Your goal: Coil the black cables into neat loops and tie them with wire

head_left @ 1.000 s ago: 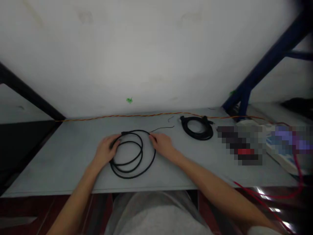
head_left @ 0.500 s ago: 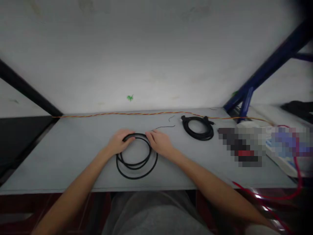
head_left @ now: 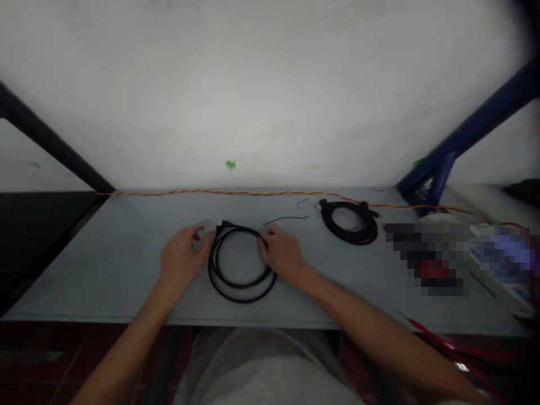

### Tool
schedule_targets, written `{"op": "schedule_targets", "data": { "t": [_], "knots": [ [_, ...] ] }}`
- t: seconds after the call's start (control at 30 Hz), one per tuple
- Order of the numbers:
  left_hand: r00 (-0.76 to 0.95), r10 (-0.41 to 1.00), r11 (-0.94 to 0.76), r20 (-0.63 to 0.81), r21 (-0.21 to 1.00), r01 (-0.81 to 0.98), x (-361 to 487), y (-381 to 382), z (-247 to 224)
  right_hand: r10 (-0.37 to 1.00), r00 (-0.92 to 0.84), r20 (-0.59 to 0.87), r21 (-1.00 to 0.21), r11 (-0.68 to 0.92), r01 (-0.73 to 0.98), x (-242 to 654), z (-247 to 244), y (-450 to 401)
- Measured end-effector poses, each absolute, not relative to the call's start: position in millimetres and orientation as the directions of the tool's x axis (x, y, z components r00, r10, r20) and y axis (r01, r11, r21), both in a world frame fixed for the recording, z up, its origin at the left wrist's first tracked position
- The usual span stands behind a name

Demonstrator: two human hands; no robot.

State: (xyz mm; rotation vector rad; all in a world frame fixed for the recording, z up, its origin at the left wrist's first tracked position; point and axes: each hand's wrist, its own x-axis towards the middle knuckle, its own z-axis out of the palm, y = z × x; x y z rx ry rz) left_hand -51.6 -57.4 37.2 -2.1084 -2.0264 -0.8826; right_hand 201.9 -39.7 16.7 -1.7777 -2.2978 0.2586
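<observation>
A black cable [head_left: 242, 301] lies in loose loops on the grey table, its plug ends showing at the upper left of the coil. Just left of those loops is my left hand [head_left: 184, 253], thumb and fingers apart, holding nothing. My right hand [head_left: 282, 250] has its fingers closed round the coil's right side. Two short thin black pieces, one a wire [head_left: 287, 217], lie beyond my right hand. Farther right rests a second black cable [head_left: 352, 239], coiled tightly with its plugs at the top.
A twisted red and yellow wire [head_left: 253, 194] runs along the table's back edge by the wall. Blurred-out items [head_left: 426, 261] lie at the right, near a red cable [head_left: 447, 341]. Dark and blue metal bars [head_left: 464, 132] slant up at either side.
My left hand has let go of the coil and moved left, uncovering the plug ends. My right hand still grips the coil. The whole view has shifted slightly.
</observation>
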Motion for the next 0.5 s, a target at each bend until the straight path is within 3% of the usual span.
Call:
{"op": "schedule_targets", "data": {
  "t": [0.07,0.17,0.37,0.5],
  "knots": [
    [-0.051,0.917,-0.062,0.395,0.268,0.961,-48,-87,32,0.964,-0.258,0.067,-0.256,0.266,0.929,203,18,-42],
    [0.032,0.921,-0.131,0.388,0.233,0.964,-40,-109,14,0.952,-0.298,0.064,-0.254,0.304,0.918,206,18,-46],
    [0.229,0.892,-0.361,0.389,0.312,0.879,-45,-87,-6,0.941,-0.318,0.118,-0.325,0.339,0.883,211,17,-42],
    [0.295,0.884,-0.427,0.363,0.368,0.826,-49,-73,-4,0.91,-0.386,0.149,-0.362,0.414,0.835,214,11,-33]
  ]
}}
